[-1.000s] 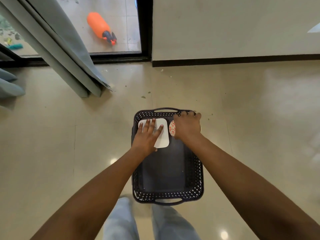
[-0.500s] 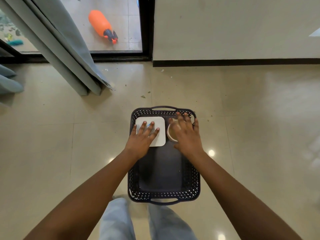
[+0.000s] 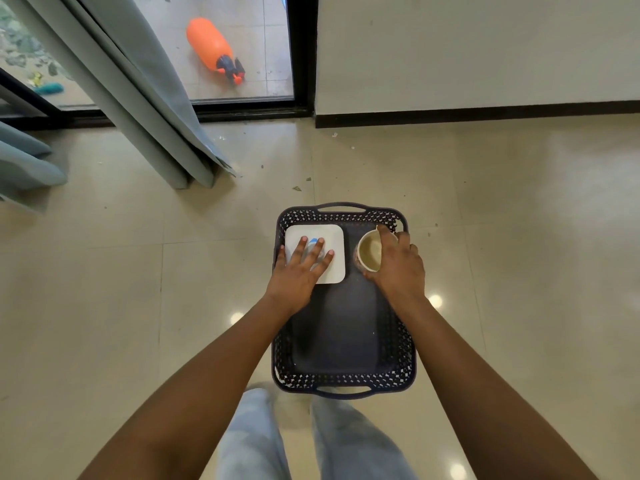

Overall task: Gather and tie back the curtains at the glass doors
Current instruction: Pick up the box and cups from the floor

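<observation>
Now tipped upright versus a second ago: cup, gripped at rim by right hand; left hand pressed flat on white square plate inside dark basket. No progress on curtains, hanging loose well apart at glass doors. Tops cut off; no tie-back visible, blue patch under left fingers unreadable.

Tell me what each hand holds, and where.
The right hand grips the cup by its rim and side; left hand rests flat on the square plate.
</observation>
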`<state>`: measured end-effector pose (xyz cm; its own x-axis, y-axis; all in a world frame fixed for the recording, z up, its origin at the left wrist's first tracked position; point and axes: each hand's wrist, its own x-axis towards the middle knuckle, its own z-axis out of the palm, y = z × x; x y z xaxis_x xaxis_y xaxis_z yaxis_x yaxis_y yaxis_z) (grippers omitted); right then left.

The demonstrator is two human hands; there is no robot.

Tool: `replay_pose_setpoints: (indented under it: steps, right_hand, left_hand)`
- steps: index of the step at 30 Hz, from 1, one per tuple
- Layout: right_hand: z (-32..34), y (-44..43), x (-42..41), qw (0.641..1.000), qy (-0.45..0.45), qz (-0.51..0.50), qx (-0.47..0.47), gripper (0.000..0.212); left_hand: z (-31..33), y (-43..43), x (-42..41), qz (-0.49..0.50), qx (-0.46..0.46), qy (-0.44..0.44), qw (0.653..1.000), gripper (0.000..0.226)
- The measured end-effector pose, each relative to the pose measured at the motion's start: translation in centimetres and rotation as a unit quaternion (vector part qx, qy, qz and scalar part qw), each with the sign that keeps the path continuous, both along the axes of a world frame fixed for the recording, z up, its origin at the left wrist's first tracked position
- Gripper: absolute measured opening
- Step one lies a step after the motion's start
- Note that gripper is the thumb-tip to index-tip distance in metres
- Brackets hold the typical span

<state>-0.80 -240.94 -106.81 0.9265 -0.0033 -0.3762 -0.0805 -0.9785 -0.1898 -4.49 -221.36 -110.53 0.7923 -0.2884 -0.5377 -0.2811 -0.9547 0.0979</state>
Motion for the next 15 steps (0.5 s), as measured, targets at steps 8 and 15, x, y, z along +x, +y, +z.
replay_pose_setpoints:
  steps: [8, 15]
  right_hand:
    - [3.6, 1.9, -0.4, 0.999, 0.029, -0.024, -0.013, 0.097]
    - [12.0, 13.7, -2.7, 0.993, -0.025, 0.046, 0.110, 0.047]
  left_hand:
    - [2.8, 0.7, -0.2, 0.097, -0.087, -0.016, 0.991, 0.078]
    - [13.4, 9.5, -4.3, 0.544, -0.445, -0.091, 0.706, 0.034]
